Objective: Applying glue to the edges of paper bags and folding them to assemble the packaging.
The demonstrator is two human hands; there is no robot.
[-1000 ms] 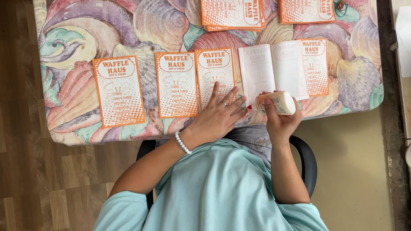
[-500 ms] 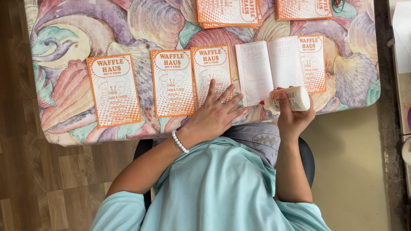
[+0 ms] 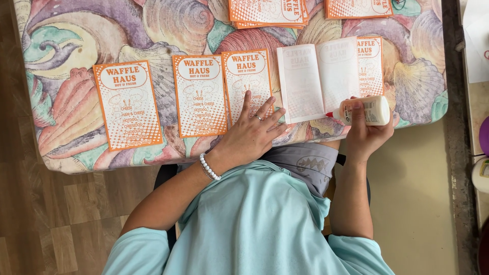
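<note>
Seen from above, at a tabletop [image 3: 76,147] draped in a cloth printed with large shells in purple, peach and teal.

Right hand [image 3: 364,135]: grip clenched round a small white bottle [image 3: 368,110], held on its side just past the near edge of the tabletop, with a red tip pointing left towards the open leaflet [image 3: 318,79]. Contents of the bottle not visible through its opaque wall; pale label on its side, print too small to tell.

Left hand [image 3: 250,135]: grip released, palm down, fingers spread and resting flat on the lower part of the third orange card [image 3: 247,76], fingertips close to the leaflet's near left corner. Ring on one finger, white bead bracelet [image 3: 209,167] at the wrist.

Open leaflet: two pale, nearly white pages, lying flat, tilted slightly, overlapping the left part of an orange card [image 3: 371,63] on its right.

In a row to the left, three upright rectangular cards, white with orange borders, orange dotted shading and an oval heading panel at the top: far-left card [image 3: 127,104], well apart from the middle card [image 3: 199,94], then the third card just beside it.

At the far edge, two stacks of the same orange cards: one stack [image 3: 267,11] above the third card, another stack [image 3: 357,7] to its right, both cut off by the frame.
</note>
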